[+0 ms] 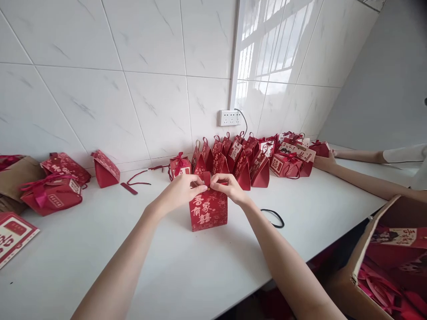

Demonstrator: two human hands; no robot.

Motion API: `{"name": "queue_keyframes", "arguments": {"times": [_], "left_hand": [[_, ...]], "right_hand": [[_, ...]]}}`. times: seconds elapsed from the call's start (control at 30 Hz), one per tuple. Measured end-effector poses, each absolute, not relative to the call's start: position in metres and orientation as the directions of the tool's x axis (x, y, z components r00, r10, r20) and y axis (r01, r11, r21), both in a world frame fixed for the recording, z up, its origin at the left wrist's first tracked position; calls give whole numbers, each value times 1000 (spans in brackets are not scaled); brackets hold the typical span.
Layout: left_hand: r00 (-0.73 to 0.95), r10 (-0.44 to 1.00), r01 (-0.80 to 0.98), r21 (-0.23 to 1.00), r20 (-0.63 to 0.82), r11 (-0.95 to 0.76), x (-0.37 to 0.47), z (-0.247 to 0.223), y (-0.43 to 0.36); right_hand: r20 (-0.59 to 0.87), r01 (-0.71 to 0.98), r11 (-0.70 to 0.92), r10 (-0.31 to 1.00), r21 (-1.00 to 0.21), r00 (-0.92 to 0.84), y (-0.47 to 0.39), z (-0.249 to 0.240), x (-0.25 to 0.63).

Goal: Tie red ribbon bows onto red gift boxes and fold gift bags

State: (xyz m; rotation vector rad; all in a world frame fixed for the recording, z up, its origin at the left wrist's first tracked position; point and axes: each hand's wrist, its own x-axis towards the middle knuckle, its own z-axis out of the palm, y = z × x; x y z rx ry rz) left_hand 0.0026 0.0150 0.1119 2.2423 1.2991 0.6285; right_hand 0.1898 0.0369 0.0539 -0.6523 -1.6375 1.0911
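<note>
A red gift box (208, 210) with white Chinese characters stands upright on the white table (167, 275) in front of me. At its top edge a short red strap (207, 178) sticks up. My left hand (182, 190) pinches the strap area from the left, thumb and forefinger closed. From the right, my right hand (231, 186) pinches the same top edge with its fingertips. A small gold-coloured fastener shows between the two hands. Just how much of the strap each hand grips is hidden by the fingers.
Several finished-looking red boxes (242, 171) stand against the tiled wall behind. More boxes (53, 195) lie at left by a brown bag (16, 180). A black cord loop (274, 218) lies at right. A co-worker's hands (326, 162) touch boxes; a carton (362, 253) stands front right.
</note>
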Motion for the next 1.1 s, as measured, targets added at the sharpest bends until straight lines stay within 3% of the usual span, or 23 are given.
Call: {"name": "queue_keyframes", "arguments": {"times": [1.1], "left_hand": [[433, 886, 702, 553, 167, -448, 6, 107, 22]], "right_hand": [[454, -63, 459, 834, -886, -313, 41, 55, 185]]}}
